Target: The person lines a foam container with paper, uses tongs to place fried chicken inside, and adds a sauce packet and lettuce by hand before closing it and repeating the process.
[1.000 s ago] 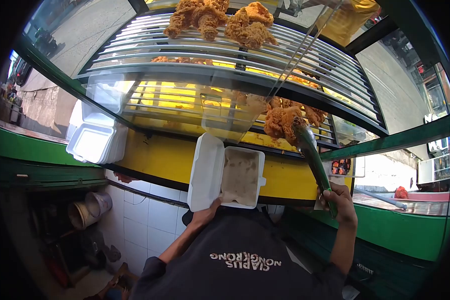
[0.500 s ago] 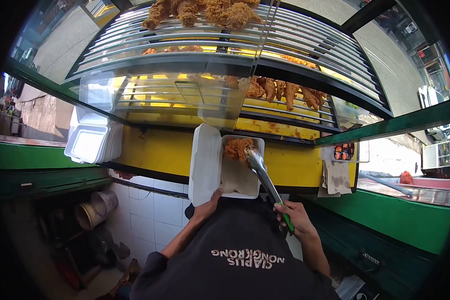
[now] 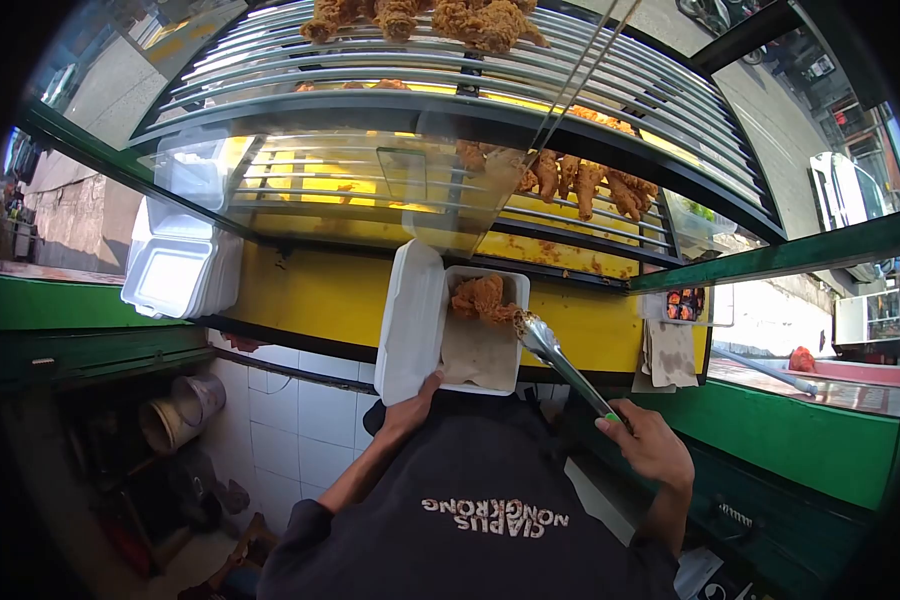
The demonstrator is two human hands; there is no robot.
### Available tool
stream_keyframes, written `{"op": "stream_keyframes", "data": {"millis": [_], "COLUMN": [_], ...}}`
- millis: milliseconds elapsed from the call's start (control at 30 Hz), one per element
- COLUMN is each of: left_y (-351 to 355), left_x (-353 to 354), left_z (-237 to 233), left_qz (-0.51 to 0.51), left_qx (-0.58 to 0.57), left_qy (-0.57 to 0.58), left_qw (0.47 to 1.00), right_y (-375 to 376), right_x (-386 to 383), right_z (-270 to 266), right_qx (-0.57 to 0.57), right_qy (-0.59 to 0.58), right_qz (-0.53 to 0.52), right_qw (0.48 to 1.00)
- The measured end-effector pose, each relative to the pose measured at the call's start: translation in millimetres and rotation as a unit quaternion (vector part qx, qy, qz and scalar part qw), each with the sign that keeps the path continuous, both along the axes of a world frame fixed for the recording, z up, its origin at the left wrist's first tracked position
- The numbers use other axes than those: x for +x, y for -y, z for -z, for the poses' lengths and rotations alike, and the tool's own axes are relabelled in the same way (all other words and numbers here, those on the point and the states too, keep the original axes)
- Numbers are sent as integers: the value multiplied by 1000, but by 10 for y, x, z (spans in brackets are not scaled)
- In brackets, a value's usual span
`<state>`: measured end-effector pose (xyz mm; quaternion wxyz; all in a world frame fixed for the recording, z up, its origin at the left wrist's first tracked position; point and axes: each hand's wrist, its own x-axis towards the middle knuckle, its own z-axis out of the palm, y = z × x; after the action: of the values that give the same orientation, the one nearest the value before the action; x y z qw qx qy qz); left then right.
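My left hand [image 3: 410,408] is closed on the near edge of an open white foam takeaway box [image 3: 410,315], whose lid is folded back to the left. Inside, a piece of fried chicken [image 3: 480,298] lies at the far end on a brown paper liner [image 3: 475,355]. My right hand [image 3: 655,445] grips metal tongs [image 3: 570,372] with a green part at the handle end. The scalloped tips of the tongs are over the box's right rim, beside the chicken.
A yellow counter [image 3: 315,295] runs under the box. Above it, slatted racks [image 3: 360,108] carry fried chicken pieces [image 3: 585,185] behind a glass panel [image 3: 400,195]. Stacked foam boxes [image 3: 175,270] stand at left. Paper sheets [image 3: 670,355] hang at right near small red packets [image 3: 685,303].
My right hand has drawn the tongs right and slightly down, away from the chicken, which stays in the box. My left hand keeps its hold on the box.
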<state>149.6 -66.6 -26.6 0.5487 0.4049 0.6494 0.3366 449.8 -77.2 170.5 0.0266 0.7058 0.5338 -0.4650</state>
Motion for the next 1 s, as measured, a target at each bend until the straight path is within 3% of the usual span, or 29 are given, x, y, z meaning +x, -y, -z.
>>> {"op": "stream_keyframes", "data": {"millis": [133,233,300,467,733,833,900,967,1000], "left_y": [-6,-40,-11,-36,-82,-110,-104,-93,-89], "left_x": [-13,-71,-110,-148,-190,-208,-226,-243,-263], "left_z": [-40,-34,5,7,-38,-51,-46,-13,4], "left_qz": [20,9,4,46,72,85,92,74,78], "left_qx": [-6,-4,-6,-23,-40,-33,-29,-42,-41], "left_qy": [-23,-15,-4,-10,-12,-6,-3,-7,-8], "left_qw": [1000,1000,1000,999,997,996,995,996,996], "right_y": [-6,75,167,37,86,72,-43,-180,-255], "right_x": [4,160,265,-25,-100,-59,22,85,130], "right_z": [159,115,75,384,632,614,536,573,713], "right_qx": [63,4,-92,-77,-47,23,213,230,295], "right_qy": [-3,-28,-55,-150,-126,-122,-26,33,94], "right_qz": [-10,37,121,181,150,137,49,43,20], "right_qw": [998,999,987,969,980,983,975,972,951]}}
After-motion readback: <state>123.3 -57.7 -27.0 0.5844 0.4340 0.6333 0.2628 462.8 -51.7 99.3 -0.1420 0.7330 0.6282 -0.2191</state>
